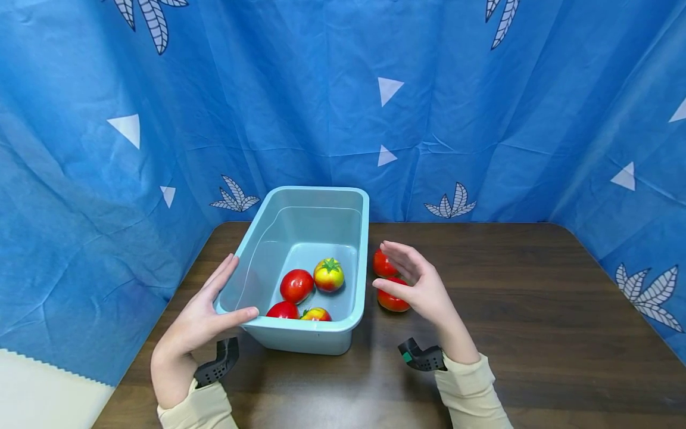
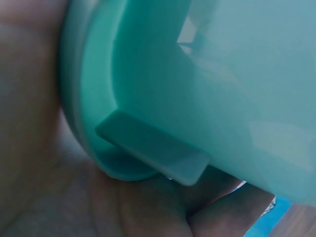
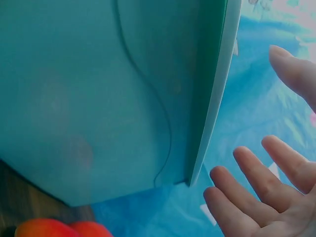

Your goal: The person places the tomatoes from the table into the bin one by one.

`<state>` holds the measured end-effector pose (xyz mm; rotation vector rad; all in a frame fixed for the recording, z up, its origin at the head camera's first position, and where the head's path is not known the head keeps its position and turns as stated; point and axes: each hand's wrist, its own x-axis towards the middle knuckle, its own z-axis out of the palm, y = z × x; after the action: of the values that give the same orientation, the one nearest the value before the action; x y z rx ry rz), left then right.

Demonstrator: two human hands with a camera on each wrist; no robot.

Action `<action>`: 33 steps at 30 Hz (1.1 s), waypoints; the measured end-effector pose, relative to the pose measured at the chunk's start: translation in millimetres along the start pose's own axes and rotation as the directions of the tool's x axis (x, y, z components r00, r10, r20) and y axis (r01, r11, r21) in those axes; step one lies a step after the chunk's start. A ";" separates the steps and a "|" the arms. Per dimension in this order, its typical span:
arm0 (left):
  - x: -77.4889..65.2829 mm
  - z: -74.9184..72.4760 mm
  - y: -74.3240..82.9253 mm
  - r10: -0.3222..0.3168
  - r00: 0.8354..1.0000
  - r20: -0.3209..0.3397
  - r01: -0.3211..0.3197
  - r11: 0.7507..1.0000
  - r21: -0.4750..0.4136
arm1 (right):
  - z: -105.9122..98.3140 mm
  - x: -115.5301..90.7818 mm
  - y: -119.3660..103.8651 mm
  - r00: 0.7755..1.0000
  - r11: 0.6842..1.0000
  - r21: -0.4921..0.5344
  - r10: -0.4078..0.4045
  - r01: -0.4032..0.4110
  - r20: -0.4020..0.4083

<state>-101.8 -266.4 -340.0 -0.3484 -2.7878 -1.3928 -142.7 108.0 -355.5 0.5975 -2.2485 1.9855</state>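
Note:
A pale blue plastic tub (image 1: 300,338) stands on the brown table. Inside its near half are two red tomatoes, one a whole red tomato (image 1: 296,286), and two yellow-and-red tomatoes, one with a green leafy top (image 1: 329,274). My left hand (image 1: 200,319) grips the tub's near left corner, thumb over the near rim and fingers along the left side. In the left wrist view its palm lies against the corner rim (image 2: 96,98). To the right of the tub, my right hand (image 1: 415,280) hovers with fingers spread, holding nothing. It partly hides two red tomatoes, the nearer tomato (image 1: 393,302) and the farther tomato (image 1: 383,262).
Behind the table (image 1: 509,298) and along both sides hangs a blue curtain (image 1: 332,107) with white triangles and leaf prints. The tub's far end stands close to the curtain. A white surface (image 1: 43,393) shows at the lower left.

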 end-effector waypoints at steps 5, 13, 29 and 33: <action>0.2 0.2 0.8 0.000 1.000 0.001 0.000 1.000 0.000 | -8.1 1.3 8.7 0.999 0.999 -0.017 0.032 -0.032 0.005; -0.1 0.0 1.4 -0.009 1.000 0.004 0.009 1.000 0.003 | -18.5 4.8 25.4 0.996 0.996 0.012 0.089 -0.089 0.007; -0.3 0.6 1.0 -0.003 1.000 0.005 0.003 1.000 -0.001 | -25.8 6.0 57.2 0.985 0.984 -0.044 0.173 -0.173 -0.001; -0.4 0.8 1.2 -0.005 1.000 0.005 0.005 1.000 -0.005 | -25.6 5.5 64.6 0.977 0.975 -0.065 0.212 -0.212 -0.007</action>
<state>-101.1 -265.2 -339.6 -0.3457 -2.7919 -1.4028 -174.7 136.9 -410.3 0.3637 -2.4594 1.9904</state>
